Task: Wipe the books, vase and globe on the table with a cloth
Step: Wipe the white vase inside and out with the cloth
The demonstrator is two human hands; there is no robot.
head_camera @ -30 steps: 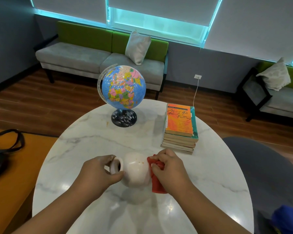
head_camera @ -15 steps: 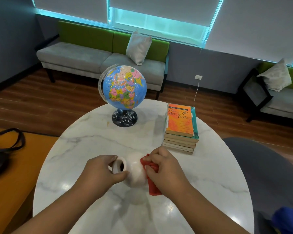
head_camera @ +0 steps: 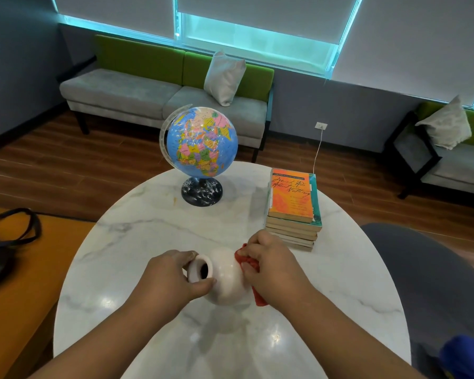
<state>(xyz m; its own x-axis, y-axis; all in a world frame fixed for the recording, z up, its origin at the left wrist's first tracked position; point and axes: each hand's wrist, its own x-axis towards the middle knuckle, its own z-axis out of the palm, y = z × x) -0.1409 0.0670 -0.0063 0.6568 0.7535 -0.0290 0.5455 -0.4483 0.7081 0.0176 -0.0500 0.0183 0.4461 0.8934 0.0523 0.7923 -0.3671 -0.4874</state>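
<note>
Low in the centre of the frame, the white vase (head_camera: 225,280) is tipped onto its side over the round marble worktop (head_camera: 148,233), its dark mouth turned toward the left of the frame; whether it rests on the stone or is held just above it I cannot tell. The left hand (head_camera: 170,280) grips it at the neck, fingers curled over the top of the rim and thumb hooked along the lower lip; the right hand (head_camera: 274,272) holds a red cloth (head_camera: 244,257) bunched against the right side of the vase's rounded body, fingers curled round the cloth and pressing it to the surface (a tail of cloth shows below the palm).

The globe (head_camera: 201,140) stands upright on a dark speckled base at the far edge of the worktop, upper centre, well apart from the vase; the stack of books (head_camera: 292,198), orange cover on top, sits right of centre, just beyond the right hand.

Behind, a grey-and-green sofa (head_camera: 121,91) carries a pale cushion (head_camera: 223,77); a black bag (head_camera: 0,247) lies at the left edge.
</note>
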